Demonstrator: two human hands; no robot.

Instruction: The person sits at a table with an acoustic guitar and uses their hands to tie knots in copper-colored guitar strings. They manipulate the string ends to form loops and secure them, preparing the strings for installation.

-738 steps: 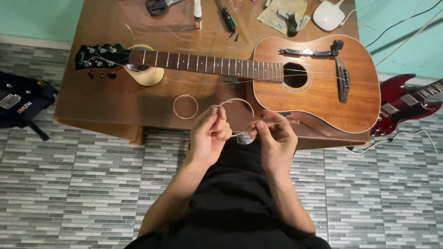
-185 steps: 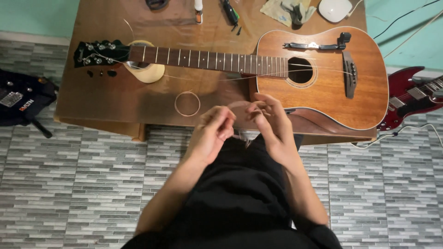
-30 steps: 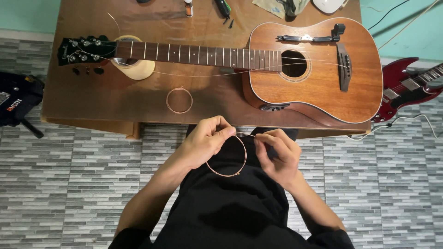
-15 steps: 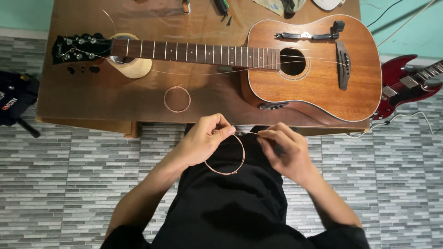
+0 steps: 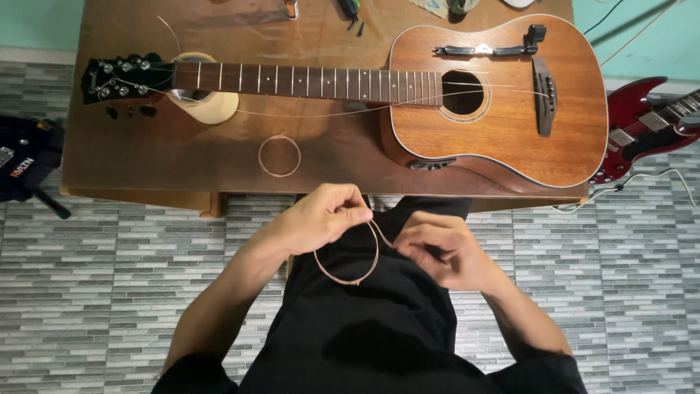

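Note:
Over my lap, my left hand (image 5: 324, 217) pinches the top of a coiled copper-coloured guitar string (image 5: 348, 277), whose loop hangs below my fingers. My right hand (image 5: 441, 250) grips the string's free end just right of the coil, fingers curled around it. Both hands are near the front edge of a brown wooden table (image 5: 146, 157). An acoustic guitar (image 5: 496, 102) lies flat on the table, neck to the left, headstock (image 5: 120, 76) at the far left. A loose string runs slack along its neck.
A second coiled string (image 5: 278, 155) lies on the table in front of the guitar neck. A roll of tape (image 5: 208, 109) sits under the neck. A red electric guitar (image 5: 645, 128) stands at the right, a black bag (image 5: 25, 157) at the left. Small tools lie along the table's far edge.
Compared with a second ago, the coil hangs in the same place, held by my left hand. My right hand has slid slightly right along the string end. The view shifted a little.

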